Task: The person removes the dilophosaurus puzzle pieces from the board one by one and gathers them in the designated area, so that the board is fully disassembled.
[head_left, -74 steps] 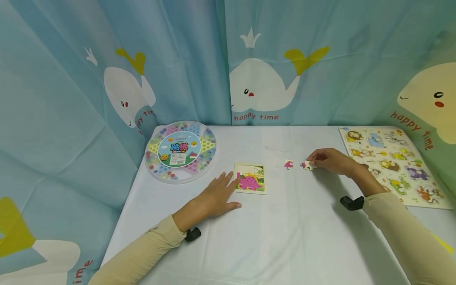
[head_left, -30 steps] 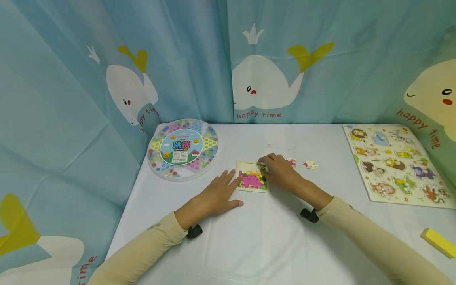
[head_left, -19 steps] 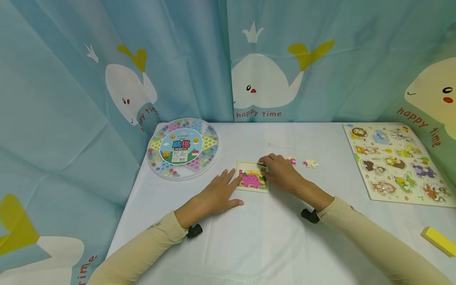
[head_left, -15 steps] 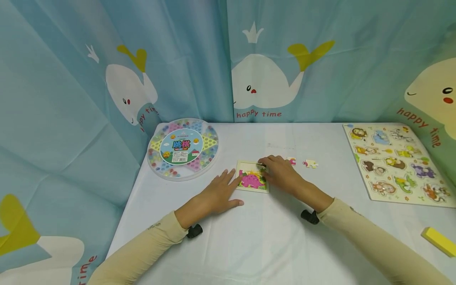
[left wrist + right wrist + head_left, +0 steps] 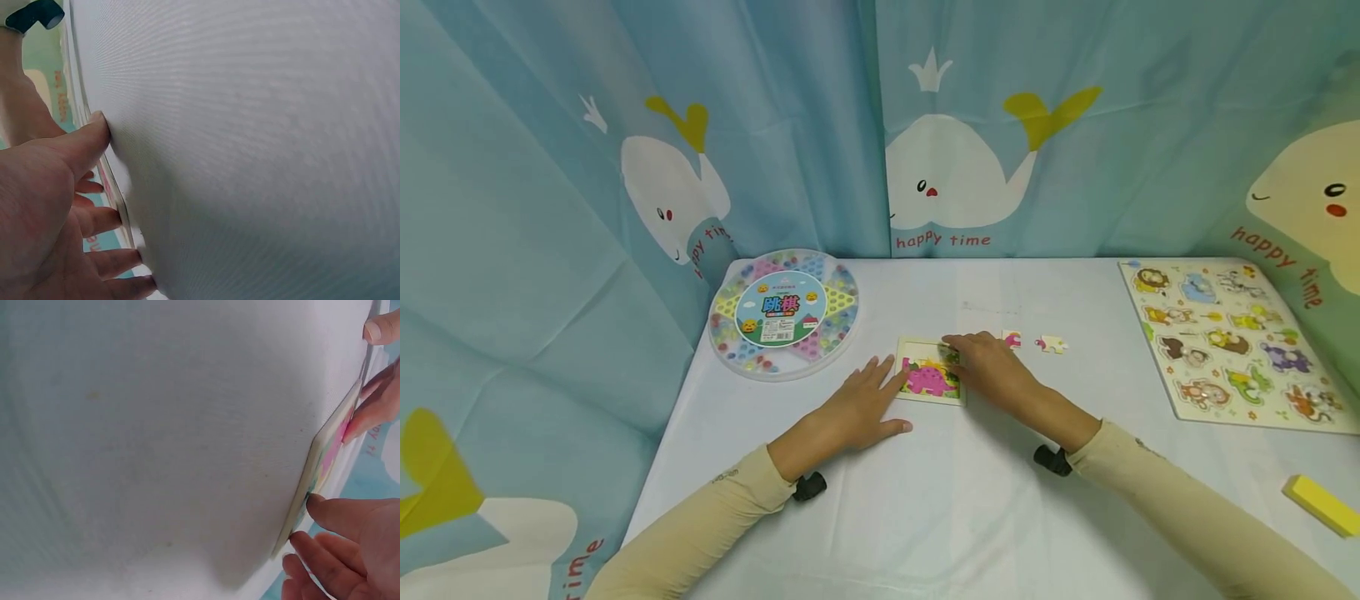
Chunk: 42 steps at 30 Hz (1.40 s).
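Note:
A small square dinosaur puzzle (image 5: 929, 382) with a pale frame lies flat on the table, its upper left part bare. My left hand (image 5: 861, 410) rests with spread, straight fingers at the frame's left edge, index fingertip over the picture. At the far right corner, my right hand (image 5: 995, 367) pinches a green puzzle piece (image 5: 950, 354) between thumb and index finger; the hand partly covers it. The right wrist view shows the right thumb (image 5: 317, 503) on the picture surface and the other fingers by the frame's end. Two loose pieces lie beyond the right hand: a pink one (image 5: 1012, 339) and a mostly cream one (image 5: 1052, 344).
A round Chinese checkers box (image 5: 782, 317) with coloured marbles stands at the back left. On the right lie an animal peg board (image 5: 1236, 342) and a yellow block (image 5: 1321, 505). A blue whale-print curtain (image 5: 820, 125) hangs behind the white table (image 5: 925, 517).
My right hand has left the cream piece on the table and come left to the puzzle's far right corner. Over the last second it stays there nearly still; the left hand keeps its place.

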Each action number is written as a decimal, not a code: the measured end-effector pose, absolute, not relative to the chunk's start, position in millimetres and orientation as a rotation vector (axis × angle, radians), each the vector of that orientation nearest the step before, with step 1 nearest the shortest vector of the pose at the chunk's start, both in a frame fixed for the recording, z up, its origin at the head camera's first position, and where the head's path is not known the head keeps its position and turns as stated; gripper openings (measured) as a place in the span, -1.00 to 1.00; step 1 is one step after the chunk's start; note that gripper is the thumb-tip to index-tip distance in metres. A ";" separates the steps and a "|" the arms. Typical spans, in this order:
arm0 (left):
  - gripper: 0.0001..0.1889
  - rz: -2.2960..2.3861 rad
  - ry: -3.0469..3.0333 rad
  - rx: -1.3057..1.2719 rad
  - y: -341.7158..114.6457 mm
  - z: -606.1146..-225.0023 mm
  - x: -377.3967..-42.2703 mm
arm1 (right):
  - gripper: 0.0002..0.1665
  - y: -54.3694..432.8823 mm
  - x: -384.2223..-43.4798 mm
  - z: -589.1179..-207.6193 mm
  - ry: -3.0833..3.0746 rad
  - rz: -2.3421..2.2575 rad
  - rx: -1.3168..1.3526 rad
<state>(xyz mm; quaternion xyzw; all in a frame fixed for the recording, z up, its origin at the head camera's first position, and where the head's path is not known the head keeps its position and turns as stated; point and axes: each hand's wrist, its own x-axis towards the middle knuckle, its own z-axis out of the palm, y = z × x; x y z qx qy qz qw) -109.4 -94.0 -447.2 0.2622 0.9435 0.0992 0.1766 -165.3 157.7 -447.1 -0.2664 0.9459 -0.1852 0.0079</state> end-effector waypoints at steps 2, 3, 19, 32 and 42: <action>-0.09 0.275 2.672 0.743 -94.6 -447.8 -109.7 | -0.43 157.1 -165.0 -448.1 2.960 -0.585 -0.829; -0.09 0.274 2.672 0.744 -94.9 -448.0 -109.8 | -0.45 156.8 -164.8 -448.4 2.963 -0.586 -0.839; -0.09 0.286 2.669 0.744 -93.3 -447.4 -109.4 | -0.55 158.9 -166.2 -442.6 2.881 -0.603 -0.953; -0.10 0.313 2.672 0.744 -94.2 -444.8 -108.0 | -0.55 161.2 -171.4 -444.7 2.849 -0.729 -0.869; -0.09 0.305 2.669 0.727 -93.8 -443.8 -108.2 | -0.73 181.9 -180.6 -424.7 2.760 -1.008 -0.856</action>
